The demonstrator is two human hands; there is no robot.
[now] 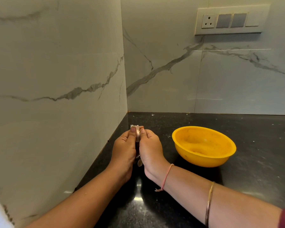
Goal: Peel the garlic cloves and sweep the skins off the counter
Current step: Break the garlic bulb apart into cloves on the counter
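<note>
Black speckled stone, that's the counter (253,170), and both hands are held just above it, brought in close, thumb beside thumb. The left hand (123,148) and right hand (150,148) face each other with palms turned inward and fingers curled. Between the two thumbs is the garlic clove (138,135), pale with a pink tinge, pinched from both sides. The left thumb sits on its upper end and the right thumb presses in right beside it. A ragged bit of white papery skin (134,125) flares out just beyond the left thumbnail, on the far side of the hands.

Lower down, where the heels of the hands nearly meet, a small pale piece (139,162) shows in the gap. Whether it is clove or skin, I cannot tell.

To the right of the right hand, near but apart from it, a yellow bowl (204,160) stands upright on the counter, its inside dusty-looking. Beyond the hands, along the back edge of the stone, a few white flecks (152,114) lie scattered.

A pink thread (166,176) is tied at the right wrist, and a thin gold bangle (210,203) rides further up that forearm.

Marble-veined wall tiles (56,79) rise to the left of the left hand and behind both hands, meeting in a corner. High up on the right is a switch plate (232,20) with one socket.
</note>
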